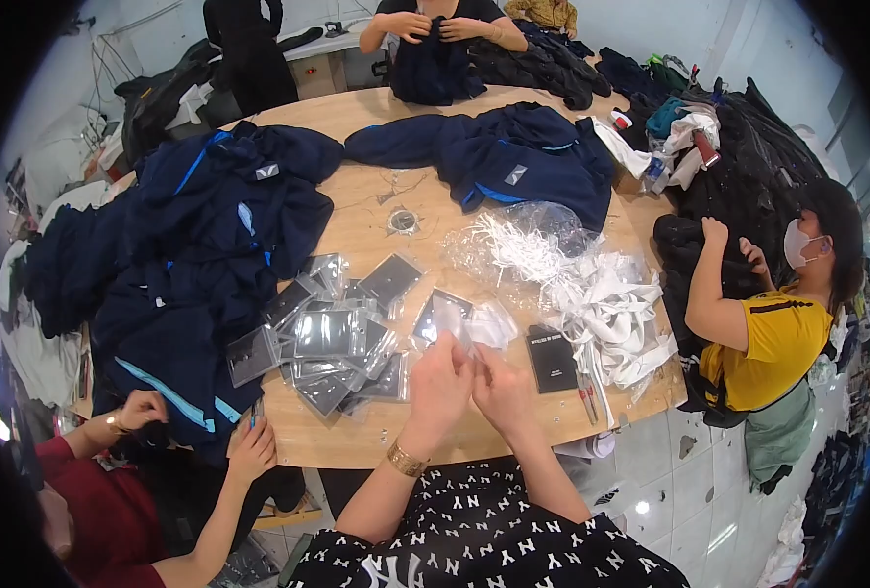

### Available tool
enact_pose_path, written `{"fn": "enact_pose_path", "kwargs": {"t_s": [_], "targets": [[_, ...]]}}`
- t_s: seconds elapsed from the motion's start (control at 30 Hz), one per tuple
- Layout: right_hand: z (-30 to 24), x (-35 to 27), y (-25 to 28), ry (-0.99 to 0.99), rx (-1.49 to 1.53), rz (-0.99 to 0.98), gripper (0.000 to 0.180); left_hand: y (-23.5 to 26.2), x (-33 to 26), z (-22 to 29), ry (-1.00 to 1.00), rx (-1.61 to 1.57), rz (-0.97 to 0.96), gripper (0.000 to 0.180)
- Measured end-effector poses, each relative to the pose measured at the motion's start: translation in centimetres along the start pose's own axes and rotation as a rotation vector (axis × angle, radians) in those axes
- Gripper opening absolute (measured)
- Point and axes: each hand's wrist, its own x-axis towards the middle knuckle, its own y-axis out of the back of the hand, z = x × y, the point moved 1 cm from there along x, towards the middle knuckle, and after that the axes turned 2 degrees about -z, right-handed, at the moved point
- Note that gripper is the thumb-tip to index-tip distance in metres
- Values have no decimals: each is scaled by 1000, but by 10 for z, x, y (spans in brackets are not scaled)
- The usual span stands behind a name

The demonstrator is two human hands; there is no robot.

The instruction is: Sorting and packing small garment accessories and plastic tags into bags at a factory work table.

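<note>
My left hand (440,380) and my right hand (503,388) meet over the near middle of the table, fingertips pinched together. Between them is a small whitish, see-through piece (452,318); whether it is film or fabric I cannot make out. Just beyond my fingers lie a clear sleeve with a dark card (425,318) and a bunched white piece (492,325). Left of my hands is a loose pile of clear plastic sleeves with dark cards (329,334). To the right lie a flat black packet (553,361) and red-handled snips (588,397).
White tapes (616,309) heap at the right, beside a clear bag of white strings (513,245). Navy garments (229,206) cover the left; another navy jacket (523,162) lies at the back. A tape roll (402,221) sits mid-table. Co-workers handle garments around the wooden table (357,446).
</note>
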Motion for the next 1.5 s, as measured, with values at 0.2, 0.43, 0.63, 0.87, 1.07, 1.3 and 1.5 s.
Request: {"fn": "enact_pose_path", "kwargs": {"t_s": [0.2,0.43,0.63,0.87,1.07,1.3,1.5], "targets": [[7,4,-2,-98,-21,13,29,1,0,2,-117,310,5,6],[27,7,3,-626,662,1,20,2,-6,4,-125,-230,-39,20],[28,5,2,-755,1147,3,17,-12,-11,-22,793,-1228,-179,29],[19,9,13,-685,1090,-304,19,-9,3,-34,558,-1063,-140,31],[17,16,20,-633,1003,-357,24,-10,5,-29,534,-1085,-119,30],[29,8,10,-609,881,-360,36,-16,0,-40,627,-1180,-124,28],[117,-29,13,-387,-397,-55,60,3,11,-44,672,-1218,74,33]]}}
